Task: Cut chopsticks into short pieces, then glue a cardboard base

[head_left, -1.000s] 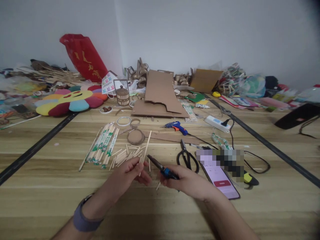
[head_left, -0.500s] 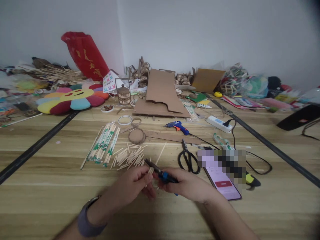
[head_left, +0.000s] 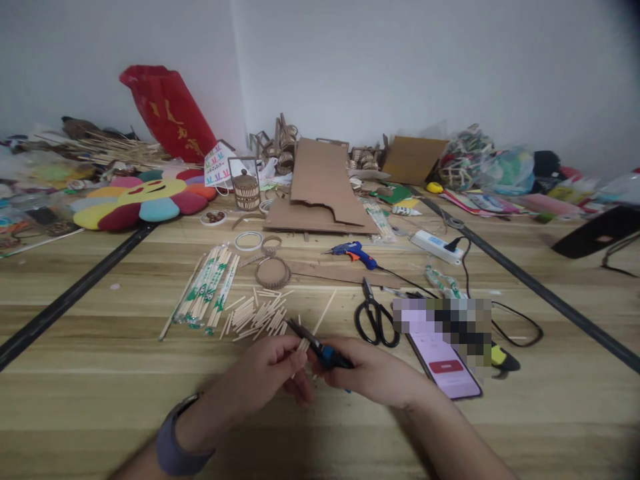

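Note:
Short wooden sticks (head_left: 303,345) are pinched between the thumb and fingers of my left hand (head_left: 277,367). My right hand (head_left: 363,368) is closed round a blue-handled cutting tool (head_left: 327,353), whose dark jaws lie across the sticks just above my left fingertips. One longer stick (head_left: 325,312) slants up and away behind the tool. A loose pile of short cut sticks (head_left: 257,313) lies on the table beyond my left hand. To its left are chopsticks in green and white wrappers (head_left: 207,290).
Black scissors (head_left: 376,317) and a phone (head_left: 443,360) lie right of my hands. Farther back are a blue glue gun (head_left: 355,253), a round cardboard piece (head_left: 273,272), cardboard sheets (head_left: 323,177) and a power strip (head_left: 436,247). Dark strips cross the wooden table (head_left: 100,393) on both sides.
The whole view has shifted very slightly. The long stick leans a little farther right. Both hands keep nearly the same place and the same hold.

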`<state>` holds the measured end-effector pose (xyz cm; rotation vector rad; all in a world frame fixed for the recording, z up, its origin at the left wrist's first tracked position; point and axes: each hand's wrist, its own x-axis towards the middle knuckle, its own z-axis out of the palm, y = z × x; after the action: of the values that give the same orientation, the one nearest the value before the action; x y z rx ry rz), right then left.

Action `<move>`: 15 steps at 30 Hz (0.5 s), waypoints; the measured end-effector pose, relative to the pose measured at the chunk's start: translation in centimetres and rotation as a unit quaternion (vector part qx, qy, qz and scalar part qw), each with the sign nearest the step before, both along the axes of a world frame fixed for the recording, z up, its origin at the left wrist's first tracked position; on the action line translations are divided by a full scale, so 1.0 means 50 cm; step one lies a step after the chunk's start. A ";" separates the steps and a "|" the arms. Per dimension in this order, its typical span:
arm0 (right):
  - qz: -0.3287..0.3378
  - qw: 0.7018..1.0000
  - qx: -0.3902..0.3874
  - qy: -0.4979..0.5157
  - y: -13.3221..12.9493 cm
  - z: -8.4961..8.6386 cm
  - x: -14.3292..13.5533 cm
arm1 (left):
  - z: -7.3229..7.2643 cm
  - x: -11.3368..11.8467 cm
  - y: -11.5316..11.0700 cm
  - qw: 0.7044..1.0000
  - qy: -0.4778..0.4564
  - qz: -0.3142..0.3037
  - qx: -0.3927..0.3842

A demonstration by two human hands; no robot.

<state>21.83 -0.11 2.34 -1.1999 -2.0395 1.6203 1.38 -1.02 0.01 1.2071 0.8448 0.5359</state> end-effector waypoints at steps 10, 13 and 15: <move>0.008 1.000 0.010 -0.007 0.000 0.001 -0.001 | 0.000 0.002 -0.002 1.000 -0.005 0.002 -0.011; 0.008 1.000 0.004 -0.001 0.001 0.000 -0.001 | 0.000 0.002 -0.002 1.000 -0.007 -0.001 -0.009; 0.010 1.000 0.005 0.002 0.002 -0.001 -0.001 | 0.001 0.001 -0.001 1.000 -0.004 -0.003 -0.007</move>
<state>21.80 -0.02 2.27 -1.1757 -2.0619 1.6173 1.44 -1.07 0.05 1.1943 0.8359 0.5288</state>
